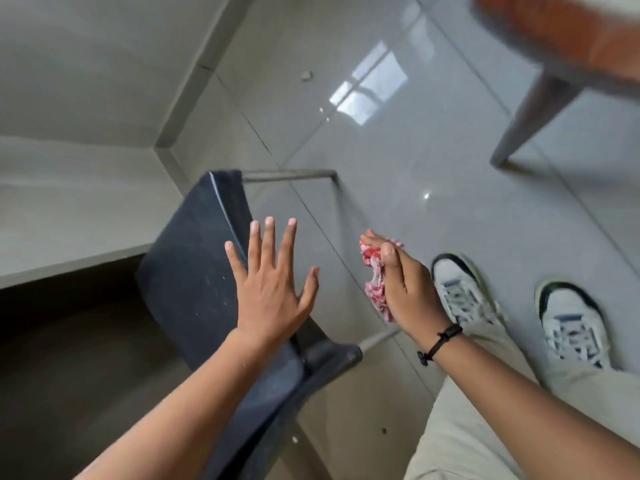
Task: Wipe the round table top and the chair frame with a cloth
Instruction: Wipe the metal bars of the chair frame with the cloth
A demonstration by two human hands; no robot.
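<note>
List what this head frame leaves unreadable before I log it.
- Round table top: cut off by the upper right edge and motion-blurred; its shape and surface state are unclear.
- Chair: the left hand and forearm cover part of it; the frame shows only in short stretches.
- Cloth: bunched inside the right hand; full extent hidden.
- Speck on the floor: too small to identify.
</note>
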